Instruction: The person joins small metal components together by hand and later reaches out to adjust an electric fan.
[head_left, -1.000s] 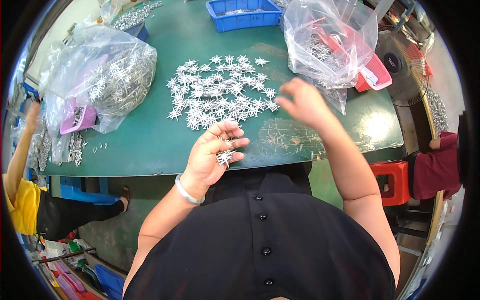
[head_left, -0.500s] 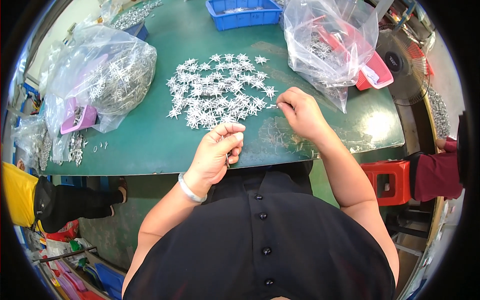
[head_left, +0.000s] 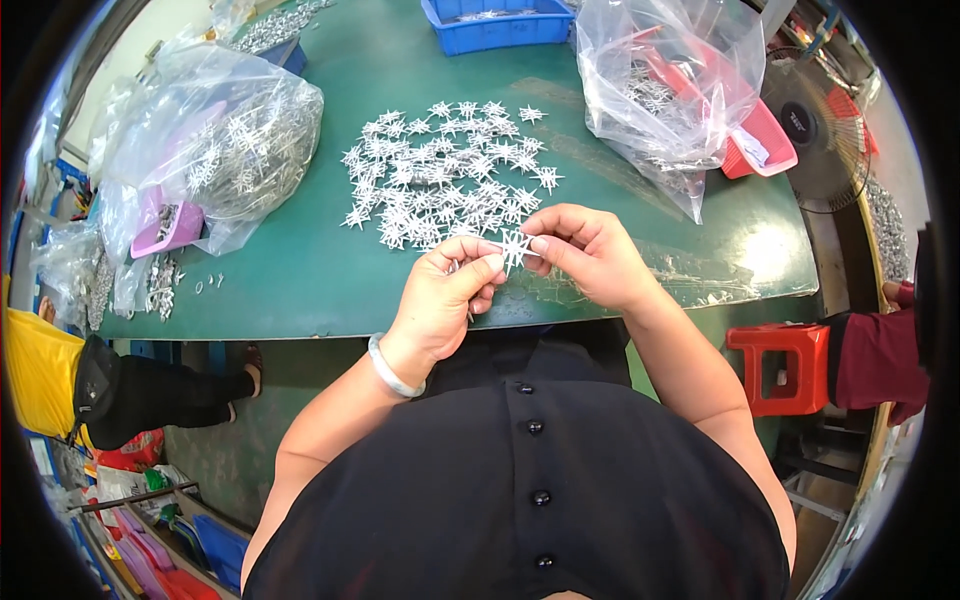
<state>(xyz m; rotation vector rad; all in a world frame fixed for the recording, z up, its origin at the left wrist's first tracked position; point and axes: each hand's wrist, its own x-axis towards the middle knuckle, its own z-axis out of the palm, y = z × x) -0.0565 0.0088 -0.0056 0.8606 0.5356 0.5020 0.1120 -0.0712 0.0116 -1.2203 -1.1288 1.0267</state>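
Between my two hands, just above the green table (head_left: 380, 285), is a small silver spiky metal piece (head_left: 516, 248) with several points. My left hand (head_left: 440, 290), its wrist in a pale bangle, pinches one side of it. On the other side, the thumb and fingers of my right hand (head_left: 590, 255) also close on it. Something small and dark shows under my left hand's curled fingers, too little to name. Just beyond my hands lies a spread-out pile of similar spiky pieces (head_left: 440, 170), many overlapping.
On the left, a clear plastic bag (head_left: 270, 130) of metal pieces holds a purple scoop (head_left: 180, 228). A blue bin (head_left: 500, 33) stands at the back. At right are another bag (head_left: 640, 120), a red-pink scoop (head_left: 768, 140), a fan (head_left: 800, 120) and a red stool (head_left: 750, 345). Two people are at the sides.
My right hand has moved left from the pile's right edge to meet my left hand. A spiky piece now shows between both hands. The view has shifted slightly.
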